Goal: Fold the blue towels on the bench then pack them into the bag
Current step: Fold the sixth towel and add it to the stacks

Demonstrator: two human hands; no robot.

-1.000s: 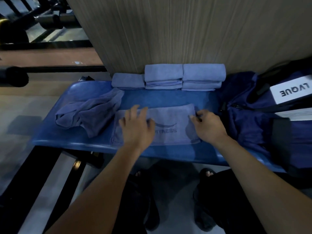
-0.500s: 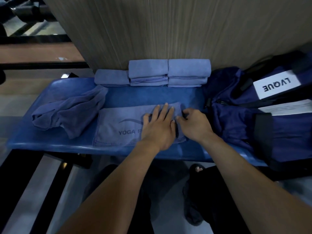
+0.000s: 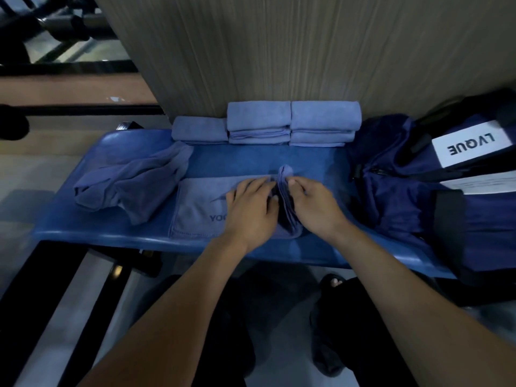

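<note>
Folding step under way, packing not begun. One blue towel lies flat at the near edge of the blue worktop, its right end raised into an upright fold between the two hands. Left hand lies on the flat part, fingers fairly straight, pressing the cloth down at the crease. Right hand has fingers curled on the raised end; grasp looks like a pinch, though the thumb side is hidden, so that's my read only. Next move, as I judge it: carry the raised end leftward over the pinned part, edges matched, then smooth. Crumpled towel waits at left, unfolded. Folded towels are stacked along the wall behind. Navy bag sits at right, touching the worktop end. Writing: "YO…" on the towel, rest covered by the left hand; white label on the bag reads "LVQUE", upside down to the camera.
</note>
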